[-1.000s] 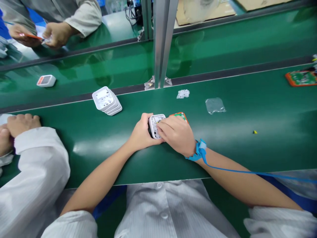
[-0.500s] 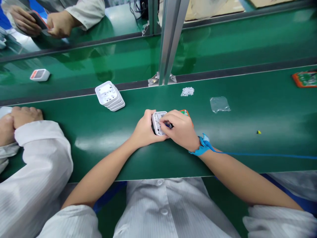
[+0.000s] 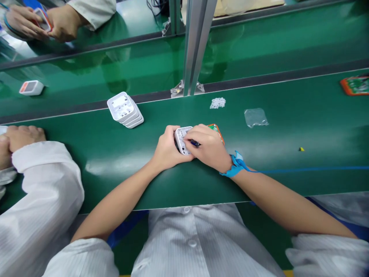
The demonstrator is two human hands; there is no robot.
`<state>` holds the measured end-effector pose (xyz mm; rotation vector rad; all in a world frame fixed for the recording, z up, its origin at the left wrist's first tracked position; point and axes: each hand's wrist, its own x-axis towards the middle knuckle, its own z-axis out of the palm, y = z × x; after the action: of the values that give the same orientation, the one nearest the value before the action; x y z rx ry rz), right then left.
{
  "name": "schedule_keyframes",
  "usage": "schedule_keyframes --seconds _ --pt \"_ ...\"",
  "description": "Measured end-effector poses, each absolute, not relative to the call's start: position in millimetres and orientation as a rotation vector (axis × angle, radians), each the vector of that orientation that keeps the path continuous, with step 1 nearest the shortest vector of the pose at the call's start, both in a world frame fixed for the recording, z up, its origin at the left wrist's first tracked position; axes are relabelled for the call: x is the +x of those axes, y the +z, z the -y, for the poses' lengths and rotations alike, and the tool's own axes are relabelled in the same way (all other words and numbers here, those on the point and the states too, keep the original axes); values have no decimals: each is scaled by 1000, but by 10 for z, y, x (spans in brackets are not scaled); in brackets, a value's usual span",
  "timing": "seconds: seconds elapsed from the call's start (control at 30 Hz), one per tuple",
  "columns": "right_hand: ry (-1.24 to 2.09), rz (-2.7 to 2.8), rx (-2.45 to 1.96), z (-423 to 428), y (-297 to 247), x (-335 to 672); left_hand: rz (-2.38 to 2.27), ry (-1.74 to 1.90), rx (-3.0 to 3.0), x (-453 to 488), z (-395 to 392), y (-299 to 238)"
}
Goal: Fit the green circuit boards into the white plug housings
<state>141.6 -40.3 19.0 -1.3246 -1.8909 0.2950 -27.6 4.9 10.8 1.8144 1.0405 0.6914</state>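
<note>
My left hand (image 3: 165, 149) is closed around the side of a small white plastic housing (image 3: 180, 142), its open, hollow face turned up. Over it, my right hand (image 3: 210, 148) pinches a dark pen-like tool (image 3: 195, 142). Its tip is hidden behind my fingers, inside or just above the housing. A blue wrist strap (image 3: 235, 164) with a cord circles my right wrist. Partly behind the right hand lies an orange-edged piece with a green circuit board (image 3: 217, 130). To the left stands a leaning stack of similar white housings (image 3: 124, 109).
Small whitish parts (image 3: 217, 102) lie in a pile near a clear plastic bag (image 3: 256, 117). A yellow bit (image 3: 301, 149) and another orange-framed board (image 3: 357, 85) are to the right. A metal post (image 3: 198, 46) rises behind. A co-worker's sleeve (image 3: 49, 181) is close on the left.
My hands stay on the housing, with the right fingers shifted slightly and more of the dark tool showing. The view has moved a little. Across the bench, a person's hands have turned their device.
</note>
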Motion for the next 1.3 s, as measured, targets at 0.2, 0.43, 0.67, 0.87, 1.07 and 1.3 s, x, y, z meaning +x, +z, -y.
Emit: schedule_keyframes --seconds 0.2,0.43,0.67,0.87,1.07,1.3 --pt "360 2126 -1196 344 266 1465 -1040 674 1801 -295 -61 105" --pt "304 2118 -1287 450 221 1813 -992 703 1840 -301 -102 180" --pt "25 2290 -1353 476 199 1787 -990 704 1895 -316 -120 166" --pt "-128 2315 -1403 515 248 1682 -975 710 1889 -314 -131 162" --pt "-192 2356 -1454 477 299 1604 -926 689 1956 -313 -129 158" --pt "350 1968 -1567 227 381 1723 -785 670 2173 -358 -166 143"
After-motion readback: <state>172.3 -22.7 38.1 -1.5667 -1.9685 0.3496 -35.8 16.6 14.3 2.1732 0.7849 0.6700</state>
